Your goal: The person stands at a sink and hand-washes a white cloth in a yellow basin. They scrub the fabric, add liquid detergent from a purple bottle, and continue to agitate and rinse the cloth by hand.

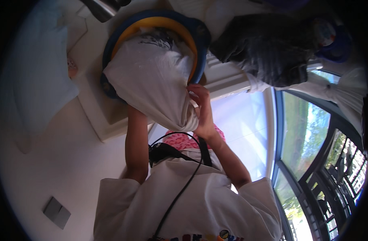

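A white cloth garment (150, 69) is draped over a round basin (160, 13), blue outside and yellow inside. A dark print or patch shows on the garment's far part, lying within the basin. My left forearm runs up beneath the near left edge of the cloth, which hides my left hand. At the lower right edge of the fabric, my right hand (203, 111) holds its gathered border, thumb and fingertips pinched on it near the basin's right rim.
The basin stands on a pale ledge or sink surround (95, 120). Dark bunched cloth (265, 48) lies to the right, near a blue container (337, 51). A metal cylindrical object (102, 9) juts in at top left. Pale blue fabric (36, 75) hangs left; a window (304, 132) is right.
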`<state>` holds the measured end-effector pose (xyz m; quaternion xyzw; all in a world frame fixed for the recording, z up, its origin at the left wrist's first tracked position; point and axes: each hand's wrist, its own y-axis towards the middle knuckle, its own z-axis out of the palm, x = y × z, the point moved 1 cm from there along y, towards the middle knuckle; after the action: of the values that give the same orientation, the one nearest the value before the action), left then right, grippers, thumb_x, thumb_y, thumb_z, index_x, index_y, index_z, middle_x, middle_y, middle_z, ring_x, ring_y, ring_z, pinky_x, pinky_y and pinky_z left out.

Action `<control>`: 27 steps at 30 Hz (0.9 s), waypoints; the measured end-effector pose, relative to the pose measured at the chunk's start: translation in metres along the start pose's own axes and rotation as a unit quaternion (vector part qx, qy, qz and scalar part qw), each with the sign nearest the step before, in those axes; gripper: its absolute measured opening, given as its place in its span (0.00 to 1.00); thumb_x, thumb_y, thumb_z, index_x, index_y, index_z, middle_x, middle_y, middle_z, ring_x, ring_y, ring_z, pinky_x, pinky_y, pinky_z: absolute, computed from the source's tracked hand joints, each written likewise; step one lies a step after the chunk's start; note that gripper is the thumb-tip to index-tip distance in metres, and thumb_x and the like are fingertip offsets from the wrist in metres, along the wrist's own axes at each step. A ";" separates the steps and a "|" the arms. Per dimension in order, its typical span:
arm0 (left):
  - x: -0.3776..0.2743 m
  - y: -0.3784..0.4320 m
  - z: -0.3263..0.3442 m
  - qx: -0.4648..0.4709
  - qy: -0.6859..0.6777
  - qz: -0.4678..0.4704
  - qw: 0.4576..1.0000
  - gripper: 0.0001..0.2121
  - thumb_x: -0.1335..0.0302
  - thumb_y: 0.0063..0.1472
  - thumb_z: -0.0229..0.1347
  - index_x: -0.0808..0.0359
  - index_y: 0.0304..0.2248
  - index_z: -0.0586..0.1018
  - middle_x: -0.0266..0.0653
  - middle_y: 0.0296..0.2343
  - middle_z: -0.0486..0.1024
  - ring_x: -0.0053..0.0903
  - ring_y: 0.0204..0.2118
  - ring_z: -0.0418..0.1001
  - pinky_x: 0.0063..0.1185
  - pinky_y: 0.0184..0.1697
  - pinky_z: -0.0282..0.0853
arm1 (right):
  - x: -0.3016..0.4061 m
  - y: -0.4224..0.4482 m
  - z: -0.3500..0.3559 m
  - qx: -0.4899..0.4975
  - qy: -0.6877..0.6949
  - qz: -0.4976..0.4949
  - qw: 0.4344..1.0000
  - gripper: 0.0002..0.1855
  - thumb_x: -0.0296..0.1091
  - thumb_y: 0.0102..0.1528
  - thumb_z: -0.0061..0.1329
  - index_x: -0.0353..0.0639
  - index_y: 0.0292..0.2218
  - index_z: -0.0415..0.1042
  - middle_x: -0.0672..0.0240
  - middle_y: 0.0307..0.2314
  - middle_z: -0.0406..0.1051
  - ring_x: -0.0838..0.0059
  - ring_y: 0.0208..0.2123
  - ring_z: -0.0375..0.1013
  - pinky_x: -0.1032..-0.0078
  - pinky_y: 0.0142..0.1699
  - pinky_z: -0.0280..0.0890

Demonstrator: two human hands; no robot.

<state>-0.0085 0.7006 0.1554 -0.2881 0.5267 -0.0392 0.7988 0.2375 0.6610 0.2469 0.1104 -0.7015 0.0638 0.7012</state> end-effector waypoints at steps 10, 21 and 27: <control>0.017 -0.033 -0.008 -0.093 -0.039 0.020 0.995 0.27 0.56 0.69 0.40 0.60 0.61 0.58 0.42 0.60 0.59 0.37 0.62 0.56 0.33 0.65 0.50 | -0.012 -0.039 0.000 0.103 0.104 0.256 0.955 0.24 0.43 0.57 0.47 0.29 0.46 0.69 0.53 0.42 0.71 0.67 0.44 0.71 0.72 0.47 0.65; 0.034 -0.060 -0.026 -0.112 -0.038 -0.006 0.993 0.27 0.57 0.68 0.41 0.61 0.61 0.58 0.43 0.59 0.59 0.36 0.62 0.57 0.32 0.65 0.51 | -0.036 -0.016 0.064 -0.001 0.640 0.131 0.757 0.37 0.51 0.59 0.48 0.40 0.61 0.54 0.60 0.58 0.58 0.66 0.60 0.56 0.66 0.64 0.52; 0.078 -0.086 -0.029 -0.115 -0.030 -0.068 0.991 0.27 0.57 0.68 0.42 0.62 0.61 0.58 0.43 0.59 0.59 0.36 0.62 0.57 0.32 0.65 0.51 | -0.079 -0.024 0.068 -0.043 0.700 0.275 0.658 0.42 0.67 0.54 0.47 0.48 0.60 0.58 0.64 0.57 0.61 0.64 0.58 0.61 0.60 0.61 0.57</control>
<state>0.0215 0.5878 0.1263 -0.4141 0.4826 -0.0236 0.7714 0.1768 0.6265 0.1658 -0.1951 -0.0039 0.2823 0.9393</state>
